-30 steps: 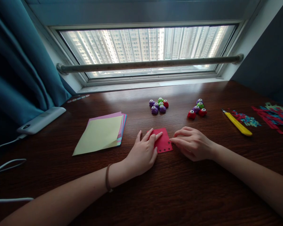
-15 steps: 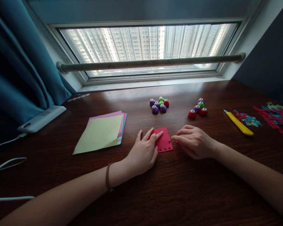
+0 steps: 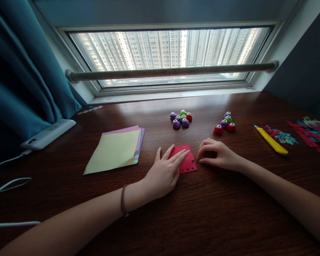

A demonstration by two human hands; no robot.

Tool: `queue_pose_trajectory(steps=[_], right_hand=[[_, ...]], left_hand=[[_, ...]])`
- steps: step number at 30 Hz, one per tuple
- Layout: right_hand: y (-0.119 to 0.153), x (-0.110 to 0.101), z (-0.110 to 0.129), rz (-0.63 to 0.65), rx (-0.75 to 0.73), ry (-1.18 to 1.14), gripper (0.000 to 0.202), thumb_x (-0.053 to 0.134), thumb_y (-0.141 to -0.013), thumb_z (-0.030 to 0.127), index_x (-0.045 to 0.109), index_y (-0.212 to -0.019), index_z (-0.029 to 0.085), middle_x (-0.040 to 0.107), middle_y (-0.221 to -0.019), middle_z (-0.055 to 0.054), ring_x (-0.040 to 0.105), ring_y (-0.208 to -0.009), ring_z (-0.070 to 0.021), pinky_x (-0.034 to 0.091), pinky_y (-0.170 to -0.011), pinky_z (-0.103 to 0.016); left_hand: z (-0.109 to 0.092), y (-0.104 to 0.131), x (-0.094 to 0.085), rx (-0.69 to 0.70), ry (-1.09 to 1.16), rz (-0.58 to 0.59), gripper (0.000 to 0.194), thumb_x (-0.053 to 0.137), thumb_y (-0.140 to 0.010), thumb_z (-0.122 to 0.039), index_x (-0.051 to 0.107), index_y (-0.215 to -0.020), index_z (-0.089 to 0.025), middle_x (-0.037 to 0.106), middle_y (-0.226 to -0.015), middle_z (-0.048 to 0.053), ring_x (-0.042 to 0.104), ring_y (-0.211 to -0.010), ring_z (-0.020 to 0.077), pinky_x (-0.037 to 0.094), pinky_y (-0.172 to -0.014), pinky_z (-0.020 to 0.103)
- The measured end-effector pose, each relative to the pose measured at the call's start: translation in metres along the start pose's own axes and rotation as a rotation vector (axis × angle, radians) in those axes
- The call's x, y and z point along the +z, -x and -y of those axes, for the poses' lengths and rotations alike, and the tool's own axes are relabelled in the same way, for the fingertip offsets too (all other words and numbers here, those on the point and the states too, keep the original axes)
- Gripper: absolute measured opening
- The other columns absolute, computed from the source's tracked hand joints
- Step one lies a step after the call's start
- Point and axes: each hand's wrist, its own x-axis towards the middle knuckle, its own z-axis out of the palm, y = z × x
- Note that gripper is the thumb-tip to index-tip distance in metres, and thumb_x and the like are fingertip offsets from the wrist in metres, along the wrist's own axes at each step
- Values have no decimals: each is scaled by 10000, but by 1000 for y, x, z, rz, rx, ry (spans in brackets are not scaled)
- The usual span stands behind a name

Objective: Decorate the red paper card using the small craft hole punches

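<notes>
- The red paper [image 3: 188,160] lies flat on the tabletop [image 3: 176,220], between the two hands, its small cut-outs set along the near edge and the near right corner.
- The left hand [image 3: 161,176] rests on it from the left, fingers spread apart and clamped on nothing; it covers the paper's left part.
- The right hand [image 3: 220,153] is just beside the paper's right edge, apart from it, fingers curled and thumb tip close to them; I cannot tell whether they pinch anything small.
- So the paper is to the left of the right hand, and the left hand is the nearer, already touching. With its left side hidden, no long axis can be made out.
- Bare wood runs along the near edge of the paper, towards the person.
- Beyond the paper are two groups of small punches, one nearly straight ahead [image 3: 178,118], one farther right [image 3: 224,123].
- Left of the left hand is the paper stack [image 3: 113,151]; well right, the yellow knife [image 3: 272,140].
</notes>
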Motion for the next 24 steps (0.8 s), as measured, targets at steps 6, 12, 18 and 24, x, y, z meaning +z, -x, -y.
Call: queue_pose_trajectory(steps=[6,12,18,24], right_hand=[[-1,-1,-5,98,-12,48,38,631,-779,213,622,-777,176,560,-809,-37,483,-836,-174,411,-752,-307],[-1,-5,-2,86,13,-7,90,577,-815,227,568,-757,158,550,-804,-42,502,-762,-159,427,-691,-291],[5,-58,-8,-436,279,-181,152,605,-788,283,552,-837,149,623,-788,-68,592,-726,-171,466,-665,-281],[54,-136,-64,-1019,584,724,96,669,-697,158,660,-793,157,636,-669,-85,588,-643,-164,408,-655,-286]], left_hand=[[0,1,-2,51,-78,40,610,416,-815,-137,248,-1338,-401,287,-1396,9,150,-1272,378,120,-948,686],[-1,1,0,71,-105,39,573,436,-808,-140,327,-1302,-408,263,-1396,28,145,-1267,388,123,-950,678],[0,2,1,30,-39,29,633,379,-813,-129,155,-1387,-272,292,-1394,36,120,-1288,348,137,-990,639],[0,3,0,52,-37,41,553,345,-817,-123,257,-1355,-215,222,-1431,-6,81,-1305,333,116,-1021,612]])
